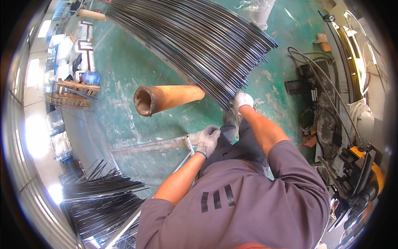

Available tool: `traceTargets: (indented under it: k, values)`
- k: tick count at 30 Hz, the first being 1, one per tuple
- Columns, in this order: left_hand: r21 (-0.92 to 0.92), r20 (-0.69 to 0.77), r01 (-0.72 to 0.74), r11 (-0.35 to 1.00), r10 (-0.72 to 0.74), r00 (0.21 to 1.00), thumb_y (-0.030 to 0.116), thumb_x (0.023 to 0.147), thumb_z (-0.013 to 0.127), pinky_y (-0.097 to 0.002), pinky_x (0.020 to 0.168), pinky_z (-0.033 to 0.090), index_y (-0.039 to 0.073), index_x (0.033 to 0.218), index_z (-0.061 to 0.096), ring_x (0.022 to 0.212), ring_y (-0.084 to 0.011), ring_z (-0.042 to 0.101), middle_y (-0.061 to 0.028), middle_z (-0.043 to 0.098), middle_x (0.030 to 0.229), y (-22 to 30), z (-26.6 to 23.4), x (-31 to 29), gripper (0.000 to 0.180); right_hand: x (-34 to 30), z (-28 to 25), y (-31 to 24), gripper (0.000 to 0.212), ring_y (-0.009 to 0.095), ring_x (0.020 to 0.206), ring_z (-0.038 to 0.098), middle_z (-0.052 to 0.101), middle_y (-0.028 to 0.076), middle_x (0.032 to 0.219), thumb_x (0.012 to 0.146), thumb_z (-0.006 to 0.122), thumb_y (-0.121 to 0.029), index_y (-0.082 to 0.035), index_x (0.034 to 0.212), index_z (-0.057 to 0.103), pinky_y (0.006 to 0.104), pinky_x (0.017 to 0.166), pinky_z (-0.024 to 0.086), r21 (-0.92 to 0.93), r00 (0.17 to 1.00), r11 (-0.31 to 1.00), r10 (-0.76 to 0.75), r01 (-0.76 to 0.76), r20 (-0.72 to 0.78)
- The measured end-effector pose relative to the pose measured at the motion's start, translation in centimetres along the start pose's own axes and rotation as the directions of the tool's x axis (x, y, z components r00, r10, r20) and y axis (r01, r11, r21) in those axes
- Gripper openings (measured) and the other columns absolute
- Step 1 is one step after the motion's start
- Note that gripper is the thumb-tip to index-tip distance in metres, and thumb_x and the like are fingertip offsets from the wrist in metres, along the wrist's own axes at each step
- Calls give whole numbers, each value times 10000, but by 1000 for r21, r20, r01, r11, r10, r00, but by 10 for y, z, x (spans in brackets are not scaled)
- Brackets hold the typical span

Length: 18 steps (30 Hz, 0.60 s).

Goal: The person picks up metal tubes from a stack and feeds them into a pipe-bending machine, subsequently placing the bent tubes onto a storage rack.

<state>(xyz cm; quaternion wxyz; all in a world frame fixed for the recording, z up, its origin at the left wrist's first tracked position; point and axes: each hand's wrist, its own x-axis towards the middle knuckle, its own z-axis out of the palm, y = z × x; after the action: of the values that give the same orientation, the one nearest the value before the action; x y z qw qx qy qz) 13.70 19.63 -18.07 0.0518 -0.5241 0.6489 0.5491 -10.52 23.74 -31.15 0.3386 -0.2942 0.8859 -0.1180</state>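
Observation:
A wide layer of long, dark, shiny metal rods [195,39] lies ahead of me, their near ends uneven. At the nearest corner of this layer is my right hand [243,100] in a white knit glove, closed at the end of a rod; its fingertips are partly hidden. My left hand [208,140], also gloved, hangs beside my left thigh with its fingers curled in, and nothing shows in it. A thick brown cardboard tube [170,98] stands out from under the rods' left side, its hollow end facing left.
At lower left, bundles of thin dark rods [103,193] rest by a pale metal frame [151,144]. Wooden pallets [74,93] with a blue water jug [91,77] stand farther left. Dark machinery with cables [319,91] lines the right. A plastic-wrapped roll [261,14] stands beyond the rods.

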Motion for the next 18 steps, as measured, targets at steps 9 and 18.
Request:
traceTargets:
  k: [9,18]
  values:
    - [24,-8,-31,999,31,999,179,935,677,-317,816,557,-15,1055,740,855,-161,704,-102,746,917,21,4,-7,236,13,-6,-2,253,395,1038,763,771,250,1083,861,695,-113,-15,1090,740,479,885,617,-90,1000,996,-6,7,13]
    - [-352,78,61,934,-36,996,169,976,645,-341,778,555,-32,1091,709,817,-179,677,-90,726,913,27,11,19,240,-71,-67,25,299,506,1013,692,711,334,996,916,704,-244,29,1026,651,548,863,548,96,993,991,-97,90,71]
